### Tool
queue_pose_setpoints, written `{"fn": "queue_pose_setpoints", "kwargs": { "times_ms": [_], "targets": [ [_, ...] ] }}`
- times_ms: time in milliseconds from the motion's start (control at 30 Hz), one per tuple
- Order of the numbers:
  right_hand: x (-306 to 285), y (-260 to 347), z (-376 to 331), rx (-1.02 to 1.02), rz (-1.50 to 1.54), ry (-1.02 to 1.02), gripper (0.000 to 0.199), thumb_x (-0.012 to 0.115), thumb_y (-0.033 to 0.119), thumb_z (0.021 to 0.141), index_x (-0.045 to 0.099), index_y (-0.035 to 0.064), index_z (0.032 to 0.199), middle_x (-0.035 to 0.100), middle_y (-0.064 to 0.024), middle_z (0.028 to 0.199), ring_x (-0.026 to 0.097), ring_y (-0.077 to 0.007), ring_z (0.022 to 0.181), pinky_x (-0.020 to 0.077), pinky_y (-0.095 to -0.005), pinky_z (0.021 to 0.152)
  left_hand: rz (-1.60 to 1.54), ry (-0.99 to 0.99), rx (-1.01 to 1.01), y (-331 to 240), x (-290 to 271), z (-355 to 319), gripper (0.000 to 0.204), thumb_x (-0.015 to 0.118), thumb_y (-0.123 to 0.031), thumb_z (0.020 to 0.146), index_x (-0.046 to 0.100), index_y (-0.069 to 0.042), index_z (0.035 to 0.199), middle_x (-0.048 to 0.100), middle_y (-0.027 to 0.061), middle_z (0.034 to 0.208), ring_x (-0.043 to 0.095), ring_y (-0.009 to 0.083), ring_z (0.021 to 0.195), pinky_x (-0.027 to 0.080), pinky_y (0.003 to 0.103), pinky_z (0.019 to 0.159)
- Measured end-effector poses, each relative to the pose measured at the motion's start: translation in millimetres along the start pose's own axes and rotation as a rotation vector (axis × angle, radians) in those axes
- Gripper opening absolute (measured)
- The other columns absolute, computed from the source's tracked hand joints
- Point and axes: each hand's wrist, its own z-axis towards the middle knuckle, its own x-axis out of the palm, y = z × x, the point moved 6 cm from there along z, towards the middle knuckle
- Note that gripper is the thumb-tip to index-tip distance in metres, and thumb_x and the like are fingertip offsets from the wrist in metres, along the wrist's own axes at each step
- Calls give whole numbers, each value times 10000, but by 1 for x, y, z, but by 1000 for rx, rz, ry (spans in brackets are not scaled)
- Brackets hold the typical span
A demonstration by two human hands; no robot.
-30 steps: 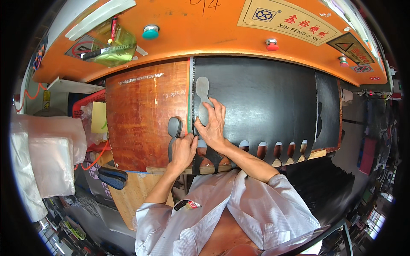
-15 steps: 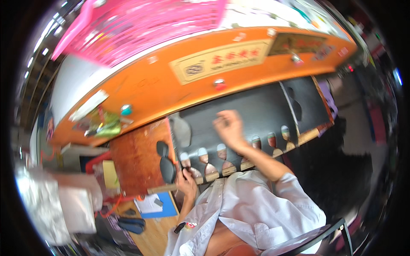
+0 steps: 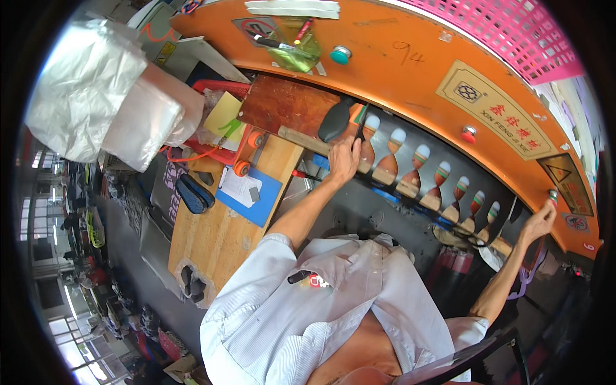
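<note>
A black sheet (image 3: pixel 401 119) lies beneath the orange machine beam (image 3: pixel 385 48), only its near strip showing. Along that strip runs a row of sole-shaped forms (image 3: pixel 387 163), brown with white, green or red far ends. My left hand (image 3: pixel 345 159) is closed at the sheet's left near edge; what lies under its fingertips is partly hidden. Close to it, a black sole-shaped piece (image 3: pixel 335 123) rests on a reddish-brown board (image 3: pixel 289 108). My right hand (image 3: pixel 540 221) is raised at the far right, its fingers curled against a green push button (image 3: pixel 553 194) on the beam.
A red button (image 3: pixel 469 133) and another green button (image 3: pixel 341 55) sit on the beam, with a green pen pouch (image 3: pixel 298 51). Left stand a red crate (image 3: pixel 221 85), plastic bags (image 3: pixel 86 90) and a wooden table (image 3: pixel 221 247) with a blue clipboard (image 3: pixel 266 186). A pink basket (image 3: pixel 513 32) is above.
My right hand has gone from above the black sheet to the green button. My view has turned left. Less of the sheet shows beneath the beam, and the grey shape on it is out of sight.
</note>
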Motion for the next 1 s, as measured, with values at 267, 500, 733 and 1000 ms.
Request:
{"fn": "queue_pose_setpoints", "kwargs": {
  "times_ms": [267,500,733,1000],
  "targets": [
    [65,70,-175,-106,-67,464,121,702,142,981,721,25,958,665,-123,903,633,-317,874,497,-424,813,18,54,-75,0,14,12,354,585,-304,1054,619,-28,835,670,233,784,654,474,799,474,566,710],
    [104,114,-242,-278,-322,480,245,739,213,947,684,20,1088,673,-136,1042,606,-349,1014,443,-465,884,-21,95,-49,-8,5,16,413,545,-361,1074,628,-34,836,700,171,723,694,433,767,501,542,713],
    [86,114,-273,-297,-387,453,242,725,175,956,718,22,1144,721,-129,1115,650,-327,1026,474,-462,896,-31,141,-63,3,0,3,406,537,-374,1065,665,-35,880,727,138,705,725,388,760,525,522,744],
    [82,176,-300,-204,-187,366,204,747,93,868,752,-12,1043,698,-150,1168,619,-367,1077,507,-475,953,-122,137,34,17,-42,-71,315,612,-203,1008,637,39,1209,707,233,1059,677,420,1009,505,509,923]
  ]
}}
